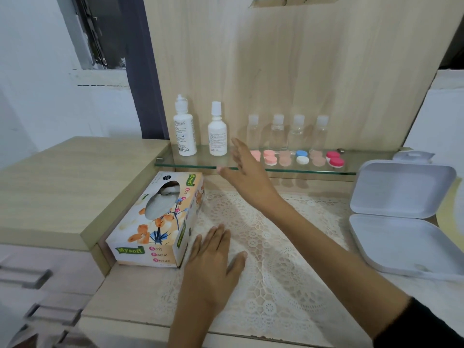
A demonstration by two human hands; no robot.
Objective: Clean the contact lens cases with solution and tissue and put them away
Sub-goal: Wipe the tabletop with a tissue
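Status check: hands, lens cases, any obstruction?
Right hand open, reaching toward shelf. Left hand flat on mat. Cases untouched. Nothing blocking.

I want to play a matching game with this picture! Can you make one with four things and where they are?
Things:
1. tissue box
2. white solution bottles
3. white plastic case
4. left hand

Places:
A. on the glass shelf
B. flat on the lace mat
C. open, far right
D. left of the mat

Pairs: 1-D, 2-A, 3-C, 4-B
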